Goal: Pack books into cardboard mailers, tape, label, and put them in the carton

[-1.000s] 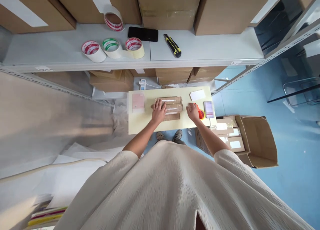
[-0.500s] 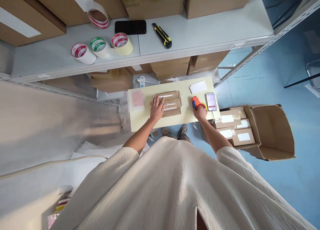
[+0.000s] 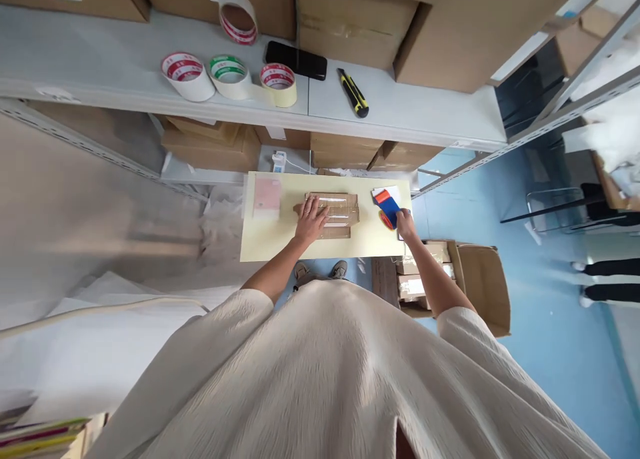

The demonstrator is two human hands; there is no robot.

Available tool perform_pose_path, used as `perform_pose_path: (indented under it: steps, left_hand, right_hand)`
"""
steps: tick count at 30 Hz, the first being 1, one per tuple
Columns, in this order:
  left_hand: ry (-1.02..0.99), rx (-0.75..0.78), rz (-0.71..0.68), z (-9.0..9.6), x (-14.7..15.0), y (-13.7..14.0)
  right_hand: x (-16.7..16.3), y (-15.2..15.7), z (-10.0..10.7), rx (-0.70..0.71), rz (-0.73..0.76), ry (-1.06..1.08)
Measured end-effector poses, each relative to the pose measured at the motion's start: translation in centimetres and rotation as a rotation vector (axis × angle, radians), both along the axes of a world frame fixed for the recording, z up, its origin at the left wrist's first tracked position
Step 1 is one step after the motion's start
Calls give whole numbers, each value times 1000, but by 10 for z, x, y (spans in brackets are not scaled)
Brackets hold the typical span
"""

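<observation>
My left hand (image 3: 311, 220) lies with spread fingers on the left part of a small stack of brown cardboard boxes (image 3: 345, 209) with white strips on them. My right hand (image 3: 406, 224) grips a tape dispenser (image 3: 387, 204) in blue, orange and yellow. It is tilted, its orange end pointing away to the upper left, and it covers part of a white paper slip (image 3: 393, 190). The dispenser is apart from the boxes, to their right. Both hands are over a pale yellow tabletop (image 3: 285, 242). The phone beside my right hand is almost wholly hidden.
A pink sheet (image 3: 267, 196) lies on the table's left. On the shelf (image 3: 420, 116) are several tape rolls (image 3: 231, 79), a black phone (image 3: 296, 60) and a utility knife (image 3: 353, 94). An open carton (image 3: 483, 286) holds boxes at the right. A person's legs (image 3: 613, 279) show far right.
My right hand has turned the tape dispenser and brought it over the white slip. My left hand stays on the boxes. The view has shifted, bringing another person's legs in at the right.
</observation>
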State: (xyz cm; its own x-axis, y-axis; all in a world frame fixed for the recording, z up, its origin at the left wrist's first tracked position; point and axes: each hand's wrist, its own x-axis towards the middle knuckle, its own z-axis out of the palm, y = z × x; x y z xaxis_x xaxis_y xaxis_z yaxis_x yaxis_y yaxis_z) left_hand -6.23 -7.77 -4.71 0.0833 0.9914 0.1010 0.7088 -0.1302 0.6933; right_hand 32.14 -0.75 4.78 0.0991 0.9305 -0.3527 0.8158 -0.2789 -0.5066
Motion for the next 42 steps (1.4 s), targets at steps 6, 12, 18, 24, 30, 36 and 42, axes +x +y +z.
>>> perform_pose_path:
  steps: [6, 12, 18, 24, 30, 36, 42]
  left_hand:
    - [-76, 77, 5, -4, 8, 1]
    - [-106, 51, 51, 9, 11, 2]
    - [-247, -39, 251, 46, 2, 21]
    - [-614, -277, 338, 80, 9, 64]
    - [-757, -376, 318, 92, 16, 78]
    - [-665, -376, 474, 90, 7, 65]
    - [-728, -350, 594, 73, -14, 55]
  right_hand:
    - [-69, 27, 55, -55, 148, 234]
    - [-114, 37, 50, -96, 364, 158]
    - [-105, 41, 34, -108, 385, 177]
    - [-103, 42, 27, -112, 385, 241]
    - [-109, 40, 36, -122, 432, 209]
    - [-121, 45, 51, -113, 596, -45]
    - [-143, 54, 63, -89, 776, -191]
